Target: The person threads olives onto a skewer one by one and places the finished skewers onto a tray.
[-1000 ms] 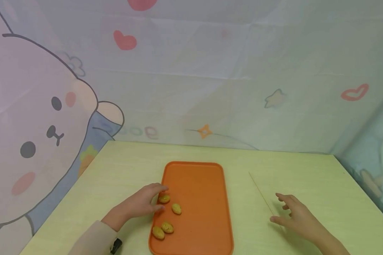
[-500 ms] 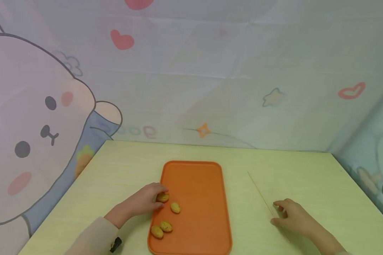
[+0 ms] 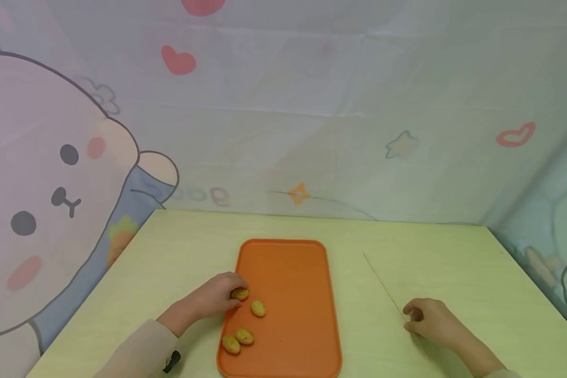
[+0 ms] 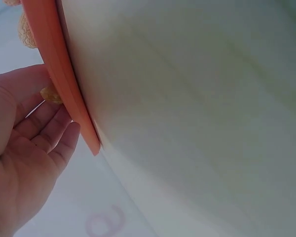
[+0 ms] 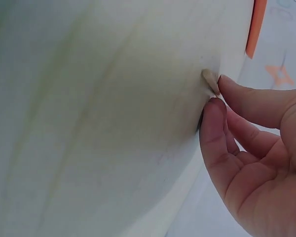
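Note:
An orange tray [image 3: 298, 294] lies on the pale yellow table, with several small yellow potatoes on its left side. At the tray's left edge my left hand [image 3: 210, 298] has thumb and fingers on either side of one potato [image 3: 240, 294]; the left wrist view shows that potato [image 4: 51, 96] between them. Another potato [image 3: 258, 308] lies just right of the fingertips. Right of the tray, a thin wooden skewer [image 3: 381, 283] slants across the table. My right hand [image 3: 434, 323] pinches it between thumb and index finger near its close end, the tip [image 5: 210, 80] showing past the thumb.
Two more potatoes [image 3: 238, 341] sit together in the tray's near left corner. A small black object [image 3: 172, 361] is by the left sleeve. A patterned cloth backdrop [image 3: 274, 105] rises behind the table's far edge.
My left fingers have closed in on the potato at the tray edge. My right hand has come down onto the skewer, its fingers drawing together into a pinch. The view has shifted slightly.

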### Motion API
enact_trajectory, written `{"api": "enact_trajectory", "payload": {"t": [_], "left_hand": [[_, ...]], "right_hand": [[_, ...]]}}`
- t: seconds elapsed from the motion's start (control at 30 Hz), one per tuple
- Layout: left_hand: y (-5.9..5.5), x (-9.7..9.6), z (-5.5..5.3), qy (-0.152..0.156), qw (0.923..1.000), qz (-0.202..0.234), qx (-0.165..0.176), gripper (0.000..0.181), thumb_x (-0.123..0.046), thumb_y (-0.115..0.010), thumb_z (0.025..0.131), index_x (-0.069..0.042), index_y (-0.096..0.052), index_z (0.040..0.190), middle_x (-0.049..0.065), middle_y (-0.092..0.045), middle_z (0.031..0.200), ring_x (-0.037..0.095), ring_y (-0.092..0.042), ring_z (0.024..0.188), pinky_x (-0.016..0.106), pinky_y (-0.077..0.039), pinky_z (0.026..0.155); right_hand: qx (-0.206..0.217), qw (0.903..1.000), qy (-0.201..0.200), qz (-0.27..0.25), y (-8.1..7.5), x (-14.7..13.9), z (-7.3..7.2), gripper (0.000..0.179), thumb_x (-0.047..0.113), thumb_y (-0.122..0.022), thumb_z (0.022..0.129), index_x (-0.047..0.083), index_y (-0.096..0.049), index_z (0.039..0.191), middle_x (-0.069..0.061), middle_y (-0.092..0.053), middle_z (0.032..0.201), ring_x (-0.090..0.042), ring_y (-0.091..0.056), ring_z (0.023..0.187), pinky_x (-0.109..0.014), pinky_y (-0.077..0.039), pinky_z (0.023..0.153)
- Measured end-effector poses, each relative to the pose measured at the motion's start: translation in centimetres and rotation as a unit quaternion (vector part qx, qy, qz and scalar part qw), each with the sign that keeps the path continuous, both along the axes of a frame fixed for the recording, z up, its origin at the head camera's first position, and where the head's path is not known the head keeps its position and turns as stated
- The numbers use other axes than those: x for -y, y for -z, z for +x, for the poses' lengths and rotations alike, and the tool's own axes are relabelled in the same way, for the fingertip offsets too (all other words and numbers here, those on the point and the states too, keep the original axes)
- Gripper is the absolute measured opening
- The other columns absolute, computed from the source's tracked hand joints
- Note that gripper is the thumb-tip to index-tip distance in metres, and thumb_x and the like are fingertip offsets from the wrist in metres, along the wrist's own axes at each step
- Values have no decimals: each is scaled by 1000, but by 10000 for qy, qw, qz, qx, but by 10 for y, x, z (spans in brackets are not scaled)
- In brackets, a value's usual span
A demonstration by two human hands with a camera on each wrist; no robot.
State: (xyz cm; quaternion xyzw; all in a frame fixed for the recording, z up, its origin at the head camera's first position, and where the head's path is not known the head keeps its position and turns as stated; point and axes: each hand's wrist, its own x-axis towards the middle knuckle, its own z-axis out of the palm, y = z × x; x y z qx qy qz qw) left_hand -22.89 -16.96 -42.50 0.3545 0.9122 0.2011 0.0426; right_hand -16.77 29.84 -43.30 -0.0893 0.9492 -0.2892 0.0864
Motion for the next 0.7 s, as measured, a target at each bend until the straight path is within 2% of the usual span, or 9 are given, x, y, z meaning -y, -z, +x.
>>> {"api": "enact_trajectory", "payload": {"t": [0.2,0.7], "left_hand": [[1,-1,-1,-14,10000,-35,-28,21,-2,-71,85,1,-68,106,7,-66,102,22,-59,93,38,-51,83],[1,0,-3,30,9999,73,81,19,-1,-70,86,0,-69,104,6,-66,101,20,-60,91,35,-52,81]], "right_hand": [[60,9999,60,-62,1,-1,0,17,2,-72,81,-3,-66,96,-1,-56,79,-16,-49,75,-26,-46,63],[182,9996,80,-213,1,-1,-2,18,-3,-62,77,-4,-66,95,-3,-53,78,-17,-47,73,-25,-42,61]]}}
